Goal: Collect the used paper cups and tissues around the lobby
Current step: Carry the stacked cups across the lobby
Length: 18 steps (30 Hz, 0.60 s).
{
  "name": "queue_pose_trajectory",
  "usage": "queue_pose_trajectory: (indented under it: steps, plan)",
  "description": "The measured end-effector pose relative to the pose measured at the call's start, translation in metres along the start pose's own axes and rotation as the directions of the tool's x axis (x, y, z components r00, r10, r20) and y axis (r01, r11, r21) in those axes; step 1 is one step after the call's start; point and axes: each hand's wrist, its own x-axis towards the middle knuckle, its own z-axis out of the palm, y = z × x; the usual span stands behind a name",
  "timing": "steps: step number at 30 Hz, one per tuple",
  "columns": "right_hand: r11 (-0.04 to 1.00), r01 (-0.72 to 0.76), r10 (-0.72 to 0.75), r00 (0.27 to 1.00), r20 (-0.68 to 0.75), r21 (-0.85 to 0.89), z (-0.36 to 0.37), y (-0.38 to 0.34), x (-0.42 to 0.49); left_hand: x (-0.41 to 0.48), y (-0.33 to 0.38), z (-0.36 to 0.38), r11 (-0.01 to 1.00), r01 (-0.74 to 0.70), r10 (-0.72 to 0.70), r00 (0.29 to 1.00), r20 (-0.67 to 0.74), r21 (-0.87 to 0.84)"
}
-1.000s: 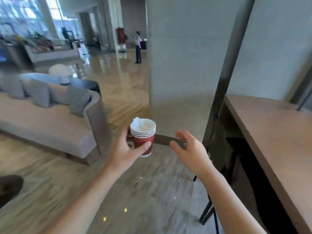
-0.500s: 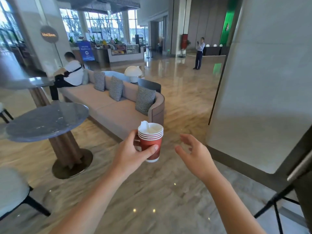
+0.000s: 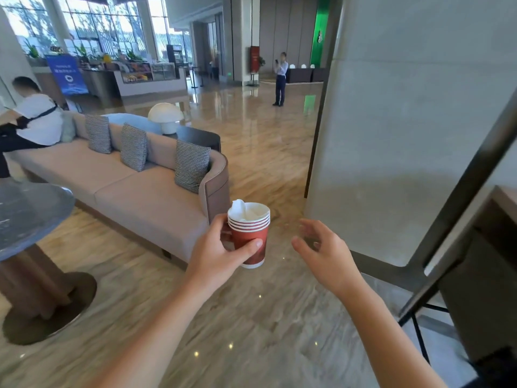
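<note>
Shiny stone floor fills the room. At nine o'clock sits a long sofa, with a round table nearer, at eight o'clock. The left hand wraps around a stack of red cups near the middle, thumb across the front. It stands tall, mouth up at twelve o'clock, with a white tissue tucked inside. The right hand is spread and holds nothing. I think the job is mid-way: next, look for more cups.
</note>
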Motion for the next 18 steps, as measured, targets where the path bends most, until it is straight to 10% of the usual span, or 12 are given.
queue_pose_trajectory:
  steps: [18]
  plan:
    - [0.999,0.012,-0.013,1.0,0.026,0.047,0.027,0.098,0.421,0.419,-0.063,0.105,0.996,-0.004,-0.002,0.998,-0.069,-0.09]
